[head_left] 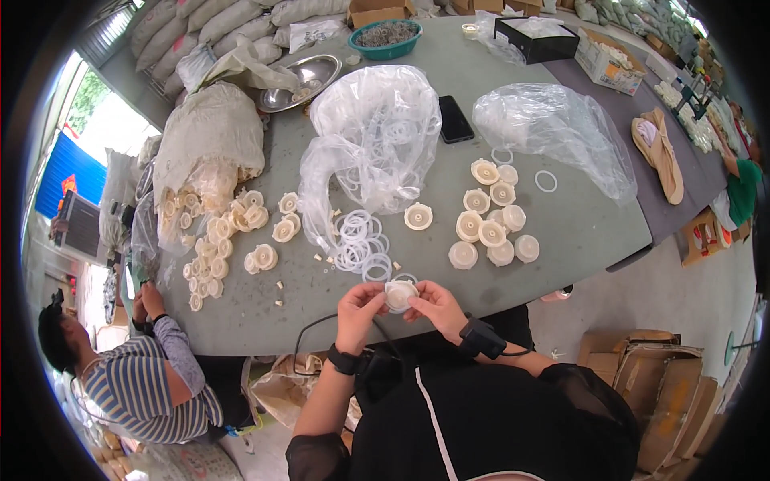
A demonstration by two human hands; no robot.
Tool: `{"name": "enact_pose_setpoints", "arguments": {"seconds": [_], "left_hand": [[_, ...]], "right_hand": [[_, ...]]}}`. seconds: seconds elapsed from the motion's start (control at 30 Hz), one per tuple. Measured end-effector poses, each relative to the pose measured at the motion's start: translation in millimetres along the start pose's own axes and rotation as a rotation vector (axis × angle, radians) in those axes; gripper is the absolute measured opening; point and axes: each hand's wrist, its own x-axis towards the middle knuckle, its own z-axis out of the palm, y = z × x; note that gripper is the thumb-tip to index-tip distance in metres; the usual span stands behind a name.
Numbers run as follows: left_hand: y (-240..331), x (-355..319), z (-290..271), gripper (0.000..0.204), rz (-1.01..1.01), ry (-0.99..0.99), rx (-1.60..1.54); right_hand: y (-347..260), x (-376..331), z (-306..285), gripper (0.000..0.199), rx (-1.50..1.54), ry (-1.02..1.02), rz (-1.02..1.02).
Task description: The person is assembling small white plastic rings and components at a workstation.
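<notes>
Near the table's front edge, a round cream plastic cap [399,295] is held between my two hands, with what looks like a translucent ring about it. My left hand [358,315] grips its left side, fingers closed. On the opposite side, my right hand [436,308] pinches the cap between thumb and fingers. Just beyond my hands lies a pile of translucent rings [358,245], spilling from a clear plastic bag [370,104]. A group of cream caps [491,232] sits to the right, with a single cap [418,216] nearer the middle. Loose caps [215,258] are heaped at left.
A woven sack [210,132] of caps stands at left. Further back are a metal bowl [317,74], a teal basin [387,50], a black phone [455,120] and another clear bag [553,128]. A person in a striped shirt [152,385] works at left.
</notes>
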Motion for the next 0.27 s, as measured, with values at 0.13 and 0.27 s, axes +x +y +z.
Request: {"name": "enact_pose_setpoints", "arguments": {"seconds": [0.13, 0.27], "left_hand": [[-1.6, -2.5, 0.8, 0.012, 0.036, -0.036, 0.068], [-6.5, -2.3, -6.0, 0.013, 0.026, -0.045, 0.022]], "right_hand": [[0.5, 0.0, -1.9, 0.019, 0.0, 0.015, 0.011], [-3.9, -0.2, -0.5, 0.019, -0.001, 0.034, 0.022]]}}
